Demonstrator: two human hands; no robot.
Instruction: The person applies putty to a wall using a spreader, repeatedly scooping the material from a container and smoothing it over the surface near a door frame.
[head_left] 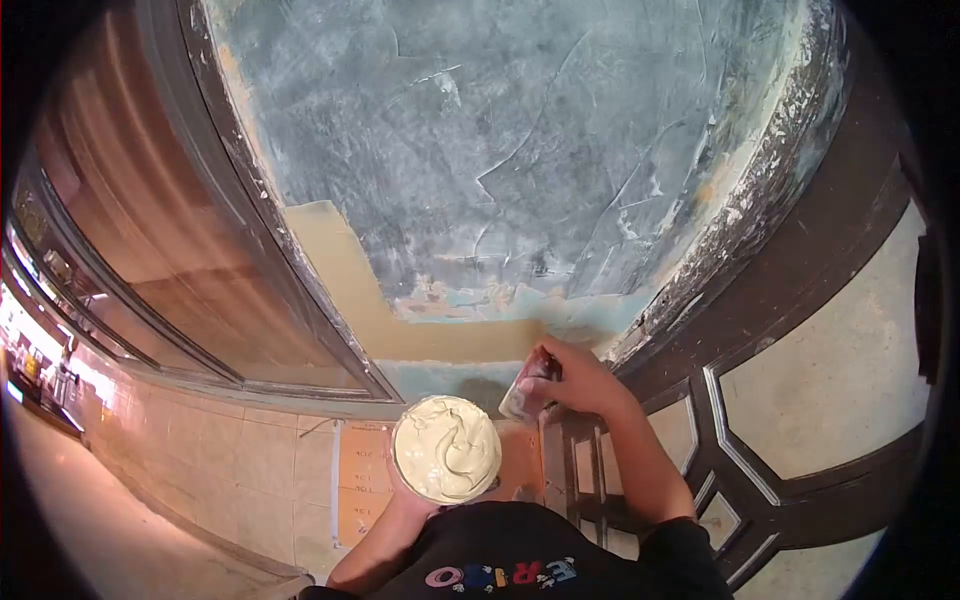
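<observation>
My left hand (408, 507) holds a round tub of cream-coloured paste (447, 450) from below, near my chest; most of its fingers are hidden beneath the tub. My right hand (565, 375) is closed around a scraper (522, 392) with a dark reddish handle, just right of the tub and close to the wall's lower part. The blue-grey wall (480, 150) has rough, cracked patches. A band of smooth beige coating (440, 340) runs down its left edge and along its bottom, ending near my right hand.
A brown framed window or door (180, 220) stands at the left. On the right is a dark wooden door with pale panels (830, 370). Orange printed cardboard (362, 480) lies on the tiled floor (240, 450). A counter with small items (45, 390) is at the far left.
</observation>
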